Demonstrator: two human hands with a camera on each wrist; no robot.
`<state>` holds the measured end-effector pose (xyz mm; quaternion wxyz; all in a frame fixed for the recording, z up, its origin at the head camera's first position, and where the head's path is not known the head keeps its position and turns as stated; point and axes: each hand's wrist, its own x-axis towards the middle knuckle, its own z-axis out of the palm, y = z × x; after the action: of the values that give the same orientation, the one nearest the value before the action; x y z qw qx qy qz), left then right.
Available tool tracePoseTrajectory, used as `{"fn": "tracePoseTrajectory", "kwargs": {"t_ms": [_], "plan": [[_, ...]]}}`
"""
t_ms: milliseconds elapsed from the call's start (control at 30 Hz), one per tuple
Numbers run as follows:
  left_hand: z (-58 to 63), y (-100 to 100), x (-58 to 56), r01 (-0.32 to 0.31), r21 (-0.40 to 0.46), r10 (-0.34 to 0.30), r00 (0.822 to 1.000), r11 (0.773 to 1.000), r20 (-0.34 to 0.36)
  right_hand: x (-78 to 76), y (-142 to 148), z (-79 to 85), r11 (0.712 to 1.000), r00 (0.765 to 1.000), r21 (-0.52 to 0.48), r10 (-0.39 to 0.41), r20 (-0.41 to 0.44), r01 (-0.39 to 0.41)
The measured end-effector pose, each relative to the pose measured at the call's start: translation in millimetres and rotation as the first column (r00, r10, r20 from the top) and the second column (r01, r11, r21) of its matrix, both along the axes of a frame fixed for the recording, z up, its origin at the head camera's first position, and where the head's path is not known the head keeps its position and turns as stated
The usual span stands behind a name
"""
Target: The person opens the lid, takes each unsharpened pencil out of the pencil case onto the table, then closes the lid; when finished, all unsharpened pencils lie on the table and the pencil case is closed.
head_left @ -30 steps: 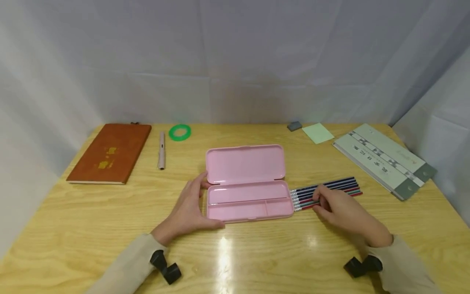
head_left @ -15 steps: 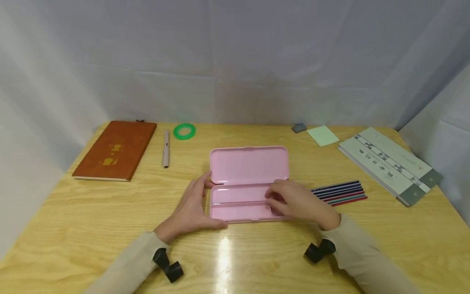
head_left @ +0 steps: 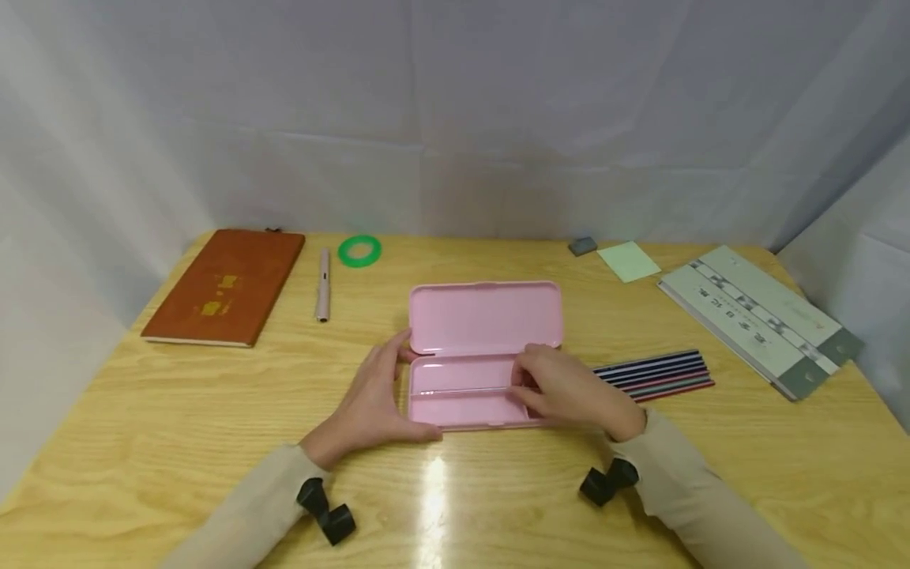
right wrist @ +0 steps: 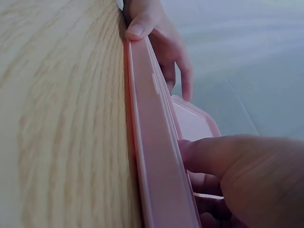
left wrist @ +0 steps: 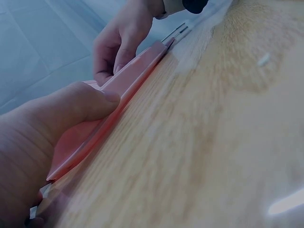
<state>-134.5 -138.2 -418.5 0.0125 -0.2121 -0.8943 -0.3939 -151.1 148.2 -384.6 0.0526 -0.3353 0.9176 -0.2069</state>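
An open pink pencil case (head_left: 465, 427) lies in the middle of the table, its lid (head_left: 486, 318) tipped back. My left hand (head_left: 370, 399) grips its left end, thumb on the front rim and fingers at the back corner. My right hand (head_left: 569, 387) reaches into the right part of the case, with thumb and curled fingers pinching at the long divider (head_left: 462, 390); the fingertips are partly hidden. In the right wrist view the right thumb (right wrist: 204, 154) presses close behind the front wall. Several dark, red and green pencils (head_left: 661, 373) lie side by side right of the case.
A brown notebook (head_left: 227, 288), a pale pen (head_left: 323, 286) and a green tape roll (head_left: 359, 251) lie at the left. Toward the back right are a grey eraser (head_left: 583, 246), light green sticky notes (head_left: 629, 261) and a grey-green book (head_left: 757, 320). A pale curtain hangs behind the table.
My right hand has left the pencils and moved left into the case, shifting slightly there since half a second ago. My left hand keeps its grip. The pencils stay beside the case.
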Motion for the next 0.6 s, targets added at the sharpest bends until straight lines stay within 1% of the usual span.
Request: {"fn": "tracePoseTrajectory", "kwargs": {"t_ms": [200, 333, 400, 467, 533, 600], "plan": [[0.5, -1.0, 0.1, -0.005, -0.002, 0.005, 1.000, 1.000, -0.005, 0.2, -2.0, -0.1, 1.000, 1.000, -0.019, -0.004, 0.013, 0.004], [0.2, -1.4, 0.5, -0.006, -0.006, 0.006, 1.000, 1.000, -0.006, 2.4, -0.9, 3.3, 0.999, 1.000, -0.038, 0.008, -0.020, -0.008], [-0.2, -1.4, 0.6, -0.005, -0.008, 0.005, 1.000, 1.000, -0.008, 5.1, 5.8, 6.6, 0.998, 0.998, -0.067, 0.003, -0.070, -0.007], [-0.9, -1.3, 0.4, -0.005, -0.009, 0.005, 1.000, 1.000, -0.015, 8.7, 19.6, 9.7, 0.993, 0.990, -0.115, -0.012, -0.138, -0.005], [-1.7, -0.5, 0.1, -0.005, -0.006, 0.005, 1.000, 1.000, -0.021, 13.1, 42.2, 10.5, 0.986, 0.976, -0.167, -0.030, -0.215, -0.006], [-2.7, 1.0, 0.2, -0.002, -0.003, 0.002, 1.000, 1.000, -0.022, 19.2, 72.0, 9.6, 0.977, 0.961, -0.214, -0.062, -0.270, 0.003]]}}
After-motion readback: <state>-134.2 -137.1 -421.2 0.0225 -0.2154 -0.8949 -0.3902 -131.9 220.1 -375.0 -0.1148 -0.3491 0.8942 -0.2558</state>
